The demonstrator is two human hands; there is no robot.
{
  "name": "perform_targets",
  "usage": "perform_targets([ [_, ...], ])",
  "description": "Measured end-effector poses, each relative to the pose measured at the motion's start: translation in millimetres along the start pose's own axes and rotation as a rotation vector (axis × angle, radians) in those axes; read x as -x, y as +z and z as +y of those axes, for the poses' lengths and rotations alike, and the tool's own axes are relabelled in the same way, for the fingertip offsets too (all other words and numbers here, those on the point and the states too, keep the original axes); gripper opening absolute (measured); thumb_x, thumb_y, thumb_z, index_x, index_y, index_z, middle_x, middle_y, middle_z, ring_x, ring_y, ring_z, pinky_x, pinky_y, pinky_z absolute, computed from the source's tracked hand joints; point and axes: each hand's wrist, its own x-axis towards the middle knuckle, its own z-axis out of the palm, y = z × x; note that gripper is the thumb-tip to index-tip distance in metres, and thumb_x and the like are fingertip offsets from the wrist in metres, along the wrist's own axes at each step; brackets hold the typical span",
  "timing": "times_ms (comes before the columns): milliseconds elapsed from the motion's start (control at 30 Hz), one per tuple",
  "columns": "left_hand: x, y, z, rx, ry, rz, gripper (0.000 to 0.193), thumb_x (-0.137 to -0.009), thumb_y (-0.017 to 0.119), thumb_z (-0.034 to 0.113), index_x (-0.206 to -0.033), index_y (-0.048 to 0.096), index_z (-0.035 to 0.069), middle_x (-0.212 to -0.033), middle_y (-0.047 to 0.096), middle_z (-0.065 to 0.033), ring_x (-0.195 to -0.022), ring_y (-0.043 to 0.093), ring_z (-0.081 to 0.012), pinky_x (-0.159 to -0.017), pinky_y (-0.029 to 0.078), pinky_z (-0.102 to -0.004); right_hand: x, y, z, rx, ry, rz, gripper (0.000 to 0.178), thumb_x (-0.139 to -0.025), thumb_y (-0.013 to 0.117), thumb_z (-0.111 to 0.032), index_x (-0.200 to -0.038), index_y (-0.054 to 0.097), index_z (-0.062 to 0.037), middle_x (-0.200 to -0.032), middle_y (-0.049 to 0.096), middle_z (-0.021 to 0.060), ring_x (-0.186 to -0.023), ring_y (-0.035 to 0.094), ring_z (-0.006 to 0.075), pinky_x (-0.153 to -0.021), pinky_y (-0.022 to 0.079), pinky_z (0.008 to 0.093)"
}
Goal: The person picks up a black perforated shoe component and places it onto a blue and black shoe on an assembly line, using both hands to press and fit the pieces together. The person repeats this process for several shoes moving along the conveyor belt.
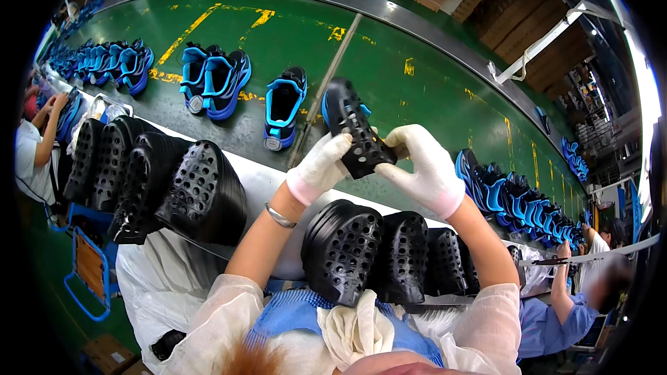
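Above the green tabletop [389, 42], a black perforated piece [347, 121] is held up, its long axis pointing forward and leaning left. The left hand [319, 167] curls around its left flank; the right hand [429, 173], half-spread, pinches its near end. Neither is clearly nearer. Behind it, a blue-and-black shoe [324, 107] is mostly hidden.

The black perforated piece [358, 140] is a single elongated, shoe-like form with one rounded end, its dark surface dotted with rows of round holes. It is held up in the air between the left hand [322, 161] and the right hand [429, 175], tilted, with the rounded end pointing up and slightly left. Its lower end angles down to the right, toward the right hand's thumb and fingers.
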Motion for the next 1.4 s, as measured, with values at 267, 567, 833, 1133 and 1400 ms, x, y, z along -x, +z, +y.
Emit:
perform_targets([
  [267, -4, -4, -14, -0.044, 0.139, 0.210, 0.039, -0.094, 0.051, 0.019, -0.128, 0.042, 0.003, -0.118, 0.055, -0.0105, -0.109, 0.056, -0.0211, -0.091, 0.048, -0.0368, -13, 23, 6, 0.157, 0.113, -0.079, 0.040, -0.076, 0.069, -0.031, -0.101, 0.055, -0.0027, -0.091, 0.059, 0.0168, -0.084, 0.060, 0.0331, -0.074, 0.049, 0.0392],
  [567, 0, -2, -13, -0.023, -0.106, 0.320, 0.042, -0.095, 0.053, 0.034, -0.123, 0.049, 0.003, -0.113, 0.058, -0.0080, -0.100, 0.059, -0.0179, -0.080, 0.052, -0.0324, -19, 29, 22, 0.207, 0.093, -0.031, 0.031, -0.078, 0.064, -0.034, -0.075, 0.056, -0.0046, -0.069, 0.058, 0.0158, -0.066, 0.060, 0.0333, -0.060, 0.049, 0.0399],
  [833, -5, -49, -16, -1.544, 0.128, 0.468, 0.041, -0.077, 0.068, 0.033, -0.105, 0.065, 0.004, -0.100, 0.061, -0.0131, -0.088, 0.060, -0.0276, -0.080, 0.049, -0.0349, -28, 1, 54, 0.189, 0.297, -0.148, 0.040, -0.078, 0.061, -0.040, -0.076, 0.063, -0.0001, -0.060, 0.056, 0.0154, -0.056, 0.057, 0.0246, -0.057, 0.046, 0.0341],
  [1133, -15, -43, -56, -1.738, 0.003, 0.316, 0.026, -0.078, 0.065, 0.027, -0.099, 0.066, 0.013, -0.099, 0.061, -0.0104, -0.098, 0.055, -0.0312, -0.084, 0.047, -0.0406, -72, 3, 80, 0.309, 0.370, -0.513, 0.053, -0.072, 0.055, -0.049, -0.070, 0.064, 0.0028, -0.058, 0.057, 0.0152, -0.055, 0.056, 0.0247, -0.059, 0.048, 0.0338],
  [1400, -22, -41, -48, -1.822, -0.378, 0.279, 0.030, -0.082, 0.059, 0.034, -0.099, 0.067, 0.011, -0.098, 0.063, -0.0105, -0.093, 0.061, -0.0300, -0.080, 0.050, -0.0407, -116, 77, 79, 0.603, 0.347, -0.530, 0.040, -0.077, 0.052, -0.037, -0.086, 0.070, -0.0032, -0.089, 0.066, 0.0219, -0.084, 0.064, 0.0369, -0.077, 0.052, 0.0405],
])
